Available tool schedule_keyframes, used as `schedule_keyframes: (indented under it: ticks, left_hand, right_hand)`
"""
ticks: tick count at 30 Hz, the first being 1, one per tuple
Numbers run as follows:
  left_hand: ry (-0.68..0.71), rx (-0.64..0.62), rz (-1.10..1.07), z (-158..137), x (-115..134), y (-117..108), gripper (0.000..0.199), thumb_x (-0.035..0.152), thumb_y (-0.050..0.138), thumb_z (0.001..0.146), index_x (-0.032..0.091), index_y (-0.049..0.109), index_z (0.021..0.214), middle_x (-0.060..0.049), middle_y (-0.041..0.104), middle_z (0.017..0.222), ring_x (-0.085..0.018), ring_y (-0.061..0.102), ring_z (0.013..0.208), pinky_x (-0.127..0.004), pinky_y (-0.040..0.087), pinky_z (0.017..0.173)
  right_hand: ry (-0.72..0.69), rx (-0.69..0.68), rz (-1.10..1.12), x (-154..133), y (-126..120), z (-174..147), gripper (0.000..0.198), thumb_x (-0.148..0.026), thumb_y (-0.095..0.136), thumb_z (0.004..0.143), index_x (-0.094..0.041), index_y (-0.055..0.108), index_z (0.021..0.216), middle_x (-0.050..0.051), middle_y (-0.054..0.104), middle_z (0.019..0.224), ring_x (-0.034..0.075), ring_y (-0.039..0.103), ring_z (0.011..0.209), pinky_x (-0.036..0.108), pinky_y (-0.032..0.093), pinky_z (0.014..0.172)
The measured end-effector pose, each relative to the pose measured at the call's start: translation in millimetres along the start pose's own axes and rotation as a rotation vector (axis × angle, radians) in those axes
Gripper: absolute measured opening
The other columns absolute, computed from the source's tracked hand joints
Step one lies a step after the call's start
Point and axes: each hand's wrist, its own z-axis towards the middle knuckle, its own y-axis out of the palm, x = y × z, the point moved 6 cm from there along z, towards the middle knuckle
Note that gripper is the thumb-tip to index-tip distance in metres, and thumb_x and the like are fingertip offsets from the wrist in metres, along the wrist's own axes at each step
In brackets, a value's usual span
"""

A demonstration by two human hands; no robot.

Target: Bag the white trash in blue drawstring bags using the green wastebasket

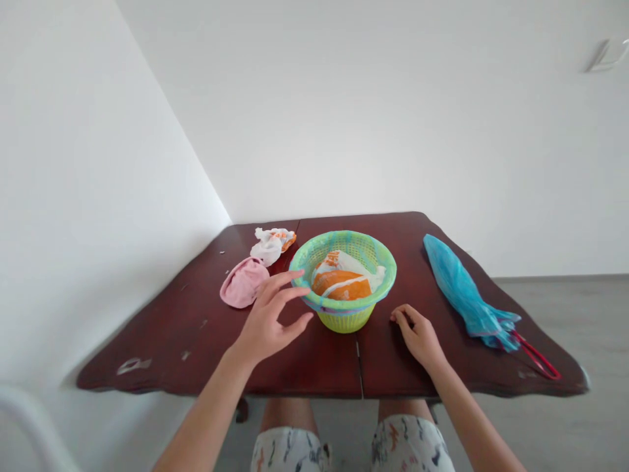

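Note:
A green-yellow plastic basket (343, 322) stands near the middle of the table, with blue-green streaks round its rim. Inside it lies a crumpled orange-and-white plastic bag (344, 286). My left hand (269, 320) is at the basket's left side, fingers spread and thumb apart, holding nothing. Its fingertips overlap the rim; whether they touch it I cannot tell. To the right of the basket, my right hand (417, 333) rests on the table with its fingers curled in, and nothing shows in them. A pink cloth item (244, 282), perhaps a cap, lies just beyond my left hand.
Behind the pink item is another crumpled white-and-orange plastic bag (273, 245). On the right lies a bundled blue plastic bag (457, 285) with a red drawstring (538, 357). The dark red wooden table (304, 370) has a wavy edge and meets white walls.

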Motion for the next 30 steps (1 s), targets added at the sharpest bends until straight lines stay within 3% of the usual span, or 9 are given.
schedule_keyframes:
  ticks: [3,7,11,14,18,23,30]
  left_hand:
    - [0.064,0.014,0.023,3,16,12,0.047,0.038,0.095,0.107,0.039,0.074,0.149,-0.008,0.08,0.159,-0.034,0.074,0.149,-0.061,0.06,0.128]
    - [0.122,0.072,-0.053,13,16,21,0.033,0.039,0.094,0.108,0.041,0.079,0.137,-0.001,0.091,0.134,-0.029,0.084,0.129,-0.054,0.065,0.117]
    - [0.234,0.008,0.006,7,19,31,0.051,0.045,0.098,0.105,0.038,0.075,0.151,-0.004,0.09,0.145,-0.029,0.085,0.135,-0.052,0.063,0.121]
    - [0.319,0.08,0.107,-1,23,32,0.052,0.029,0.093,0.11,0.038,0.074,0.156,-0.001,0.091,0.143,-0.025,0.087,0.13,-0.047,0.065,0.116]
    - [0.388,0.212,0.115,-1,29,28,0.038,0.016,0.088,0.112,0.032,0.081,0.145,0.0,0.094,0.13,-0.021,0.089,0.116,-0.041,0.066,0.103]
    - [0.362,0.193,0.033,12,32,29,0.021,0.019,0.081,0.117,0.03,0.081,0.135,-0.001,0.094,0.124,-0.021,0.087,0.107,-0.042,0.061,0.097]
    - [0.223,0.167,-0.023,26,27,37,0.003,0.025,0.074,0.121,0.027,0.075,0.119,-0.003,0.089,0.106,-0.025,0.078,0.093,-0.042,0.056,0.093]
  right_hand:
    - [0.005,0.004,-0.02,1,-1,0,0.042,-0.065,0.063,0.113,-0.029,0.079,0.098,0.009,0.087,0.101,0.033,0.079,0.097,0.041,0.057,0.088]
    - [0.001,0.022,-0.048,-2,-2,-1,0.043,-0.065,0.059,0.114,-0.029,0.078,0.098,0.01,0.087,0.101,0.033,0.08,0.098,0.042,0.058,0.091]
    - [-0.013,0.036,-0.058,-6,-2,-2,0.04,-0.06,0.059,0.114,-0.029,0.076,0.095,0.009,0.086,0.098,0.032,0.079,0.096,0.042,0.057,0.092]
    - [-0.021,0.045,-0.048,-6,-2,-1,0.04,-0.059,0.06,0.113,-0.029,0.076,0.093,0.008,0.085,0.096,0.031,0.079,0.094,0.041,0.057,0.092]
    - [-0.034,0.046,-0.034,-5,-2,-1,0.041,-0.061,0.059,0.113,-0.028,0.076,0.094,0.008,0.085,0.095,0.032,0.079,0.094,0.041,0.058,0.091]
    - [-0.05,0.05,-0.04,-6,-2,-1,0.038,-0.056,0.059,0.114,-0.028,0.076,0.094,0.008,0.086,0.096,0.032,0.079,0.093,0.041,0.056,0.087]
    - [-0.16,0.093,-0.002,-23,-4,-7,0.037,-0.053,0.061,0.117,-0.027,0.076,0.095,0.007,0.086,0.092,0.029,0.081,0.084,0.038,0.06,0.077]
